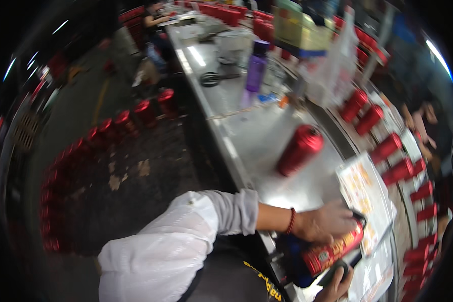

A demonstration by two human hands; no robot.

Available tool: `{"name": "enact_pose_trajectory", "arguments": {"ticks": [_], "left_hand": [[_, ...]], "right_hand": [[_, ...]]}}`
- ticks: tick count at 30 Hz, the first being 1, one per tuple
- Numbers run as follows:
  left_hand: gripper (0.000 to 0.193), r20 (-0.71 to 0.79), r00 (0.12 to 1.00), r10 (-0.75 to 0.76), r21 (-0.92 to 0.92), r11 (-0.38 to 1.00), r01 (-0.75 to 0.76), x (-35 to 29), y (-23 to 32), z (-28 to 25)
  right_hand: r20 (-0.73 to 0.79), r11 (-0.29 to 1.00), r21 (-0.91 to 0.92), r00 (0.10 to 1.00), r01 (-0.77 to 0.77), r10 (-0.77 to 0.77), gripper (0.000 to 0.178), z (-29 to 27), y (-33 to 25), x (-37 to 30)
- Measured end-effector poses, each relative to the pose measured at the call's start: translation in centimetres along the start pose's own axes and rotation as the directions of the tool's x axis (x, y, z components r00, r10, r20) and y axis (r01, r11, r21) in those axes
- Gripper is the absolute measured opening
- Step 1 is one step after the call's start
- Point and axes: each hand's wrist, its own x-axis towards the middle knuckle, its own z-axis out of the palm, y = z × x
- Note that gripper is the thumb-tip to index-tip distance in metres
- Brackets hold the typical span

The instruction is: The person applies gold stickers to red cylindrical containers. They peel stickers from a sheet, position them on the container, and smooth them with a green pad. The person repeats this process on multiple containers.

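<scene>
A red metal cylinder [333, 249], shaped like a small fire extinguisher body, lies tilted near the table's front edge, with a printed label on its side. My left hand [323, 221], a beaded bracelet at the wrist, lies over its upper side. Its fingers are stretched along the cylinder and blurred. Below, at the picture's lower edge, my right hand [335, 289] is closed on a dark flat pad [335, 271] against the cylinder. Part of that hand is cut off. Beside the cylinder lies a sheet of stickers [361, 199]. Another red cylinder [301, 150] stands farther up the table.
The metal table [241, 131] carries a purple bottle [256, 66], a plastic bag [332, 75], a yellowish box [303, 32] and a dark tape roll [210, 79]. Red cylinders [386, 148] line the right side. More cylinders [145, 113] edge a dark surface on the left. Other people work beyond.
</scene>
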Motion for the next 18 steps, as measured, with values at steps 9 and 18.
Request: {"name": "enact_pose_trajectory", "arguments": {"ticks": [9, 18], "left_hand": [[0.123, -0.037, 0.969, -0.244, -0.033, 0.969, 0.243, -7.3, 5.3, 2.6], [0.107, -0.279, 0.954, -0.109, 0.176, 0.971, 0.162, -4.6, 6.1, 2.9]], "right_hand": [[0.087, 0.579, -0.664, 0.817, 0.474, -0.569, 0.021, 2.4, -5.4, -0.6], [0.318, 0.437, -0.639, 0.734, 0.633, -0.600, 0.028, 2.8, -7.7, -2.8]]}}
